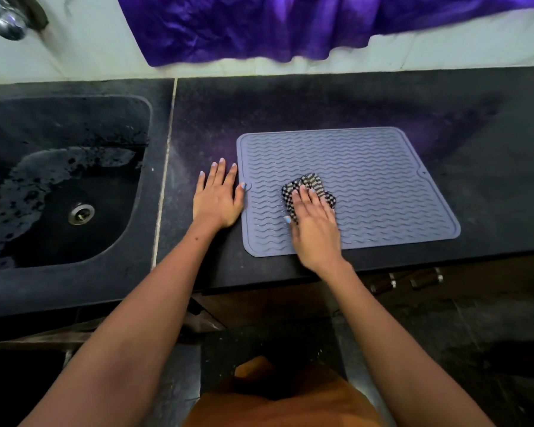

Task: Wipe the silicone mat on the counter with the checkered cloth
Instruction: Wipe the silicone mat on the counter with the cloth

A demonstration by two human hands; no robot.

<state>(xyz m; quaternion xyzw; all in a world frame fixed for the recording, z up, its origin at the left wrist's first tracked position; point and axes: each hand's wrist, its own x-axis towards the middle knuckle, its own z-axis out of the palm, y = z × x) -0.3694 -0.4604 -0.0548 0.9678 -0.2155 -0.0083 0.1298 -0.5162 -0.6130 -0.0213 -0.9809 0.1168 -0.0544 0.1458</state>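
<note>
A grey-blue silicone mat (379, 177) with wavy ridges lies flat on the dark counter (321, 100). A crumpled black-and-white checkered cloth (309, 184) sits on the mat's left-centre. My right hand (315, 226) presses down on the cloth, fingers spread over it, covering its near part. My left hand (218, 197) lies flat on the counter just left of the mat, fingers apart, with the thumb tip touching the mat's left edge.
A dark wet sink (59, 186) with a metal drain (80, 214) lies to the left. A chrome tap (11, 21) is at the top left. A purple cloth (290, 23) hangs over the white wall behind. The counter's front edge runs just below the mat.
</note>
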